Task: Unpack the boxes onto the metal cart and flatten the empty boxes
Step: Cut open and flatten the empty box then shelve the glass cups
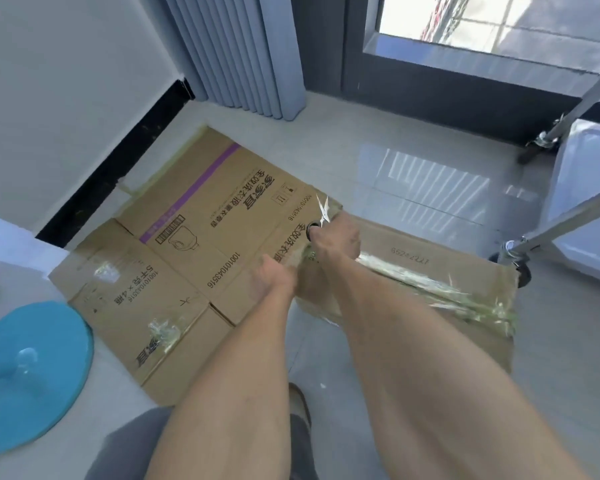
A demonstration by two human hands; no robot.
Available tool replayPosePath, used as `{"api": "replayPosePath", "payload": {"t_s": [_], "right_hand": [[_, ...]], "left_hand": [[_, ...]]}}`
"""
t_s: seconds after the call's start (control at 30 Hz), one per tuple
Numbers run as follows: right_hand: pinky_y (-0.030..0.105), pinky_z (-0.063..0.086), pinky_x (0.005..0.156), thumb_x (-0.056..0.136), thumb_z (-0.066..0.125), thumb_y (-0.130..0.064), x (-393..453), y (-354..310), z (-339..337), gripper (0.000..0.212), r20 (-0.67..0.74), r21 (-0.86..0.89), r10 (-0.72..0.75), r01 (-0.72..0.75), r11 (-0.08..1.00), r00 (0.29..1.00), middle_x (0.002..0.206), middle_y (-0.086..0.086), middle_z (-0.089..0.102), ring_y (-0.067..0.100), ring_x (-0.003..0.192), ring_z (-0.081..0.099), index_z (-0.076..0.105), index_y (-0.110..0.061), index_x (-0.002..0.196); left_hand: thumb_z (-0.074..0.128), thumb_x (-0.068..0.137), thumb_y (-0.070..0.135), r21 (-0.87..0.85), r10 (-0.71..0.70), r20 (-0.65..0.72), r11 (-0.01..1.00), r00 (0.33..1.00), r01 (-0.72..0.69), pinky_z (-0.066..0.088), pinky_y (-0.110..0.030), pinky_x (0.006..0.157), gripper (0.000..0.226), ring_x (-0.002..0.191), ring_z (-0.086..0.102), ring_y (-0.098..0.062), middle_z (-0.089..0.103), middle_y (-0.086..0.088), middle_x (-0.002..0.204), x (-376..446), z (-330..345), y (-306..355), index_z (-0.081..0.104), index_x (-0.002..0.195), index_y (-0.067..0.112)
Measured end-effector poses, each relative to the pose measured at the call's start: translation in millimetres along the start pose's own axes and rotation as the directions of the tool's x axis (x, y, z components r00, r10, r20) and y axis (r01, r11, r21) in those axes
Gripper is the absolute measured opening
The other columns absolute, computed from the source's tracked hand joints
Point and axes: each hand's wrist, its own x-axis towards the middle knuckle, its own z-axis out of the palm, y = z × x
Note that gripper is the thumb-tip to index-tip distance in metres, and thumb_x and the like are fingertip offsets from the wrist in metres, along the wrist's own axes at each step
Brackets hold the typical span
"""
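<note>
The right hand [340, 237] covered most of the scissors [321, 216]; only blurred blades and one black loop showed. The metal cart [568, 216] ran off the right edge. The left hand [278, 275] hid its fingertips behind the taped box [430, 271].

Both hands curled, left [277, 276], right [336, 237], arms outstretched

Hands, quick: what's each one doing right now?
Left hand: grips the taped box edge.
Right hand: fingers curled round the scissors, blades apart.
</note>
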Motion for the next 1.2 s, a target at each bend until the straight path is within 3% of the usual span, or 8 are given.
{"api": "replayPosePath", "payload": {"t_s": [0.17, 0.37, 0.53, 0.63, 0.7, 0.9, 1.03, 1.2], "right_hand": [[0.030, 0.046, 0.076, 0.089, 0.061, -0.021, -15.4, 3.2, -19.1, 0.011, 0.002, -0.244, 0.071, -0.068, 0.967, 0.997, 0.079, 0.001, 0.054, 0.025, 0.087, 0.061, 0.053, -0.022, 0.095], [0.028, 0.039, 0.066, 0.088, 0.060, -0.021, -11.8, -8.5, -90.0, 0.010, 0.061, -0.441, 0.093, -0.057, 0.896, 0.994, 0.088, 0.007, 0.063, 0.026, 0.078, 0.055, 0.059, -0.017, 0.096], [0.027, 0.038, 0.064, 0.084, 0.058, -0.019, -0.2, -8.2, -112.1, 0.012, 0.103, -0.452, 0.086, -0.031, 0.891, 0.991, 0.088, 0.008, 0.065, 0.027, 0.076, 0.054, 0.058, -0.015, 0.095], [0.031, 0.044, 0.066, 0.086, 0.058, -0.026, 13.9, -3.7, -115.3, 0.015, 0.161, -0.475, 0.022, 0.058, 0.878, 0.987, 0.086, 0.005, 0.063, 0.030, 0.080, 0.056, 0.056, -0.015, 0.096], [0.037, 0.050, 0.075, 0.088, 0.058, -0.030, 32.0, 0.6, -115.5, 0.021, 0.191, -0.480, -0.009, 0.101, 0.872, 0.982, 0.092, 0.006, 0.063, 0.031, 0.086, 0.058, 0.056, -0.016, 0.104], [0.038, 0.050, 0.076, 0.091, 0.057, -0.032, 64.1, 23.6, -124.4, 0.025, 0.295, -0.434, -0.102, 0.229, 0.871, 0.950, 0.085, 0.001, 0.058, 0.030, 0.085, 0.059, 0.056, -0.015, 0.110], [0.036, 0.045, 0.072, 0.090, 0.058, -0.033, 64.6, 44.9, -134.2, 0.021, 0.385, -0.452, -0.179, 0.354, 0.819, 0.905, 0.086, 0.002, 0.063, 0.027, 0.083, 0.057, 0.058, -0.017, 0.104], [0.034, 0.041, 0.067, 0.088, 0.058, -0.030, 69.1, 52.9, -133.5, 0.017, 0.388, -0.411, -0.166, 0.332, 0.849, 0.907, 0.082, -0.001, 0.059, 0.026, 0.082, 0.056, 0.059, -0.016, 0.098]], "left_hand": [[0.065, 0.084, 0.050, 0.027, -0.148, 0.098, 0.989, 0.984, 0.146, 0.046, -0.040, 0.088, 0.071, 0.120, 0.054, -0.036, 0.054, -0.019, 0.132, -37.8, -15.7, 18.0, 0.040, 0.136, 0.008], [0.059, 0.092, 0.029, 0.019, -0.269, 0.259, 0.962, 0.928, 0.273, 0.042, -0.037, 0.076, 0.064, 0.114, 0.059, -0.034, 0.056, -0.018, 0.131, -72.6, -39.6, 55.5, 0.028, 0.143, 0.005], [0.059, 0.092, 0.020, -0.046, -0.385, 0.256, 0.911, 0.887, 0.409, 0.045, -0.038, 0.078, 0.066, 0.113, 0.061, -0.035, 0.058, -0.018, 0.131, -78.1, -20.2, 83.3, 0.027, 0.144, -0.005], [0.059, 0.095, 0.029, -0.074, -0.437, 0.242, 0.882, 0.866, 0.466, 0.041, -0.040, 0.102, 0.076, 0.132, 0.046, -0.039, 0.041, -0.025, 0.146, -74.9, 3.1, 104.5, 0.021, 0.149, -0.007], [0.046, 0.102, 0.034, -0.166, -0.526, 0.272, 0.799, 0.806, 0.577, 0.020, -0.048, 0.119, 0.074, 0.145, 0.021, -0.044, 0.017, -0.031, 0.157, -72.2, 18.1, 116.3, 0.009, 0.154, -0.006], [0.067, 0.081, 0.063, -0.160, -0.675, 0.228, 0.685, 0.702, 0.711, 0.018, -0.063, 0.113, 0.122, 0.147, 0.006, -0.051, -0.010, -0.035, 0.157, -64.9, 56.2, 114.3, -0.016, 0.155, 0.012], [0.067, 0.071, 0.077, -0.172, -0.672, 0.177, 0.698, 0.719, 0.695, 0.021, -0.061, 0.113, 0.132, 0.148, 0.002, -0.047, -0.012, -0.036, 0.157, -77.8, 68.8, 105.0, -0.020, 0.155, 0.022], [0.071, 0.082, 0.054, -0.203, -0.716, 0.177, 0.645, 0.675, 0.737, 0.030, -0.052, 0.112, 0.126, 0.143, 0.024, -0.042, 0.003, -0.033, 0.158, -65.2, 64.9, 117.6, -0.021, 0.153, 0.006]]}}
